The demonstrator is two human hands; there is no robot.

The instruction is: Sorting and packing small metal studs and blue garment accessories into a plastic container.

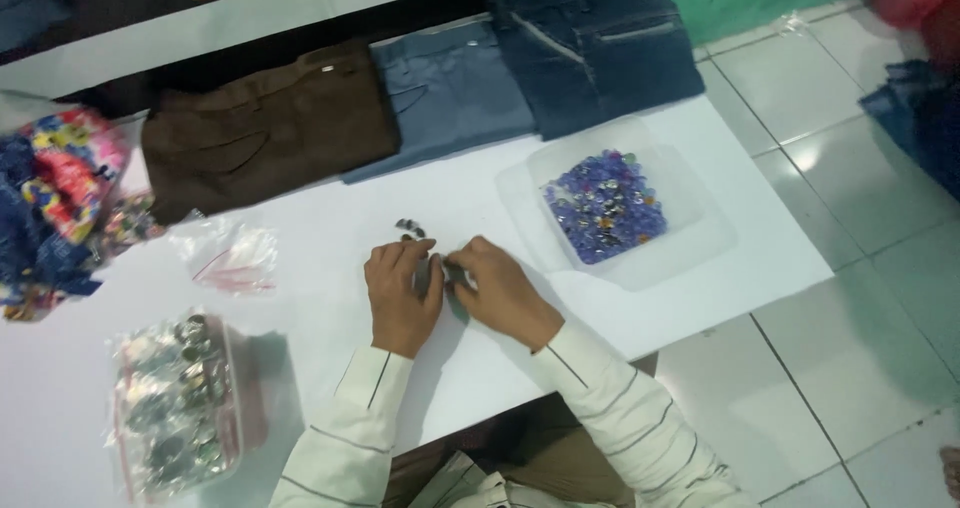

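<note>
White table (330, 238), tiled floor alongside. Left hand (400, 293) and right hand (500, 290) pinching small grey piece (430, 273) between them; metal buttons (408, 230) just beyond fingertips.

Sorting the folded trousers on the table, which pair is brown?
The leftmost trousers, beside the grey-blue pair; the dark blue pair lies rightmost.

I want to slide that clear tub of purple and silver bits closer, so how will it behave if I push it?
The clear tub looks thin and light, so it should probably slide easily on the smooth white table. The small round pieces lie loose and would likely shift or rattle. With no lid visible, a hard shove might spill some.
</note>
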